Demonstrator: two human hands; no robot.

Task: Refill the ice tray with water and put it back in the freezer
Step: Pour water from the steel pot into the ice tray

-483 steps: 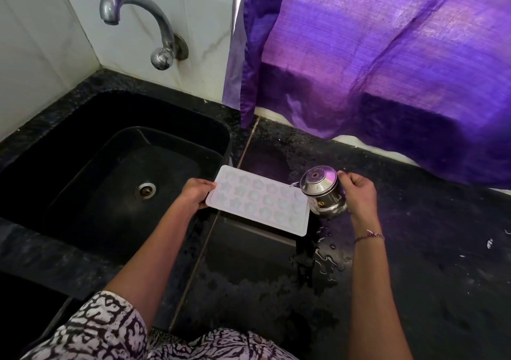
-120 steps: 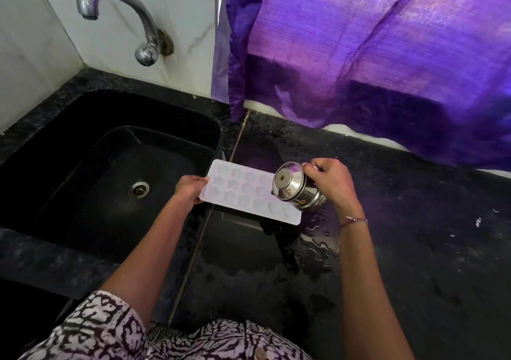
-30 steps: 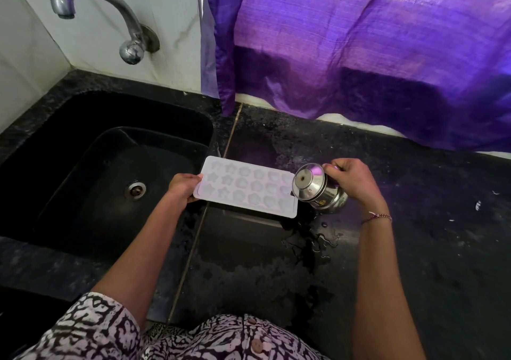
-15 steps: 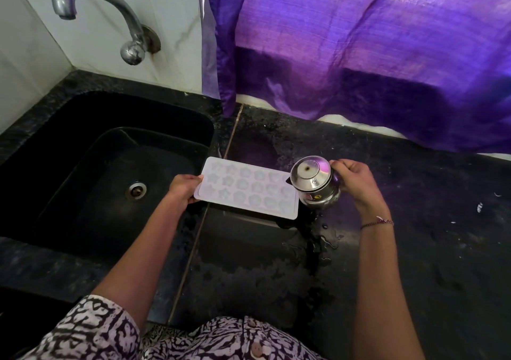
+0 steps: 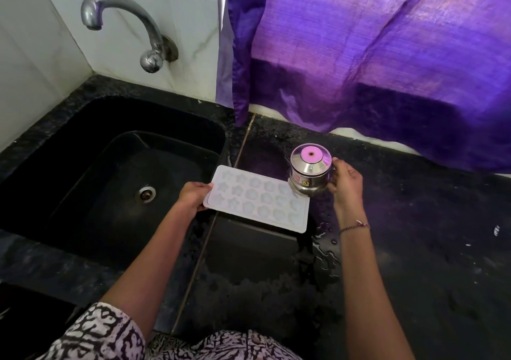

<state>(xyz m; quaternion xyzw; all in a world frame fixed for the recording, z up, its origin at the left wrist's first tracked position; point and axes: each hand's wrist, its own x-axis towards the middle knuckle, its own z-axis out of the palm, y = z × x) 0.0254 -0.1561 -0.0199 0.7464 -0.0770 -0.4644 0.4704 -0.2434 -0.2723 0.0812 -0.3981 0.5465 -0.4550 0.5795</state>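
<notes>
Right of the black stone sink [image 5: 83, 138], the left grip [image 5: 193, 196] pinches a white rectangular plastic ice tray [image 5: 257, 200] level, seemingly to keep water in; farther right, the right grip [image 5: 345, 185] clasps an upright lidded steel jug [image 5: 309, 174].

White tiles [image 5: 41, 44] are covering the corner walls. A steel tap [image 5: 124, 13] is curving over a black sink [image 5: 171, 119] in a dark speckled counter [image 5: 431, 263]. A purple curtain [image 5: 387, 49] is hanging behind, glowing with daylight.
</notes>
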